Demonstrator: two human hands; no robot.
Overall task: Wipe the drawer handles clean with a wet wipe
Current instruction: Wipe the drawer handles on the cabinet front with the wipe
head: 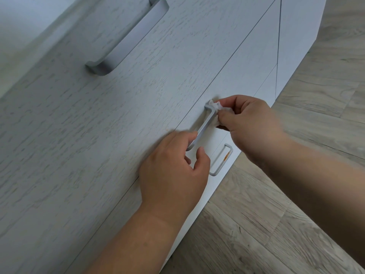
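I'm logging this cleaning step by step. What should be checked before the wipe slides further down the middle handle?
1. Wet wipe pinched in right hand: ok.
2. Wipe touching the middle handle at its upper end: ok.
3. Left hand on the handle's lower end, in the wipe's path: not ok.
4. Lowest handle free of marks: not ok, orange streak.
5. Top handle clean: cannot tell.

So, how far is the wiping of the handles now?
In hand: the right hand presses the wet wipe on the middle handle at its far end, while the left hand grips the near end. Left: the lowest handle shows an orange mark. Whether the top handle is done, I cannot tell.
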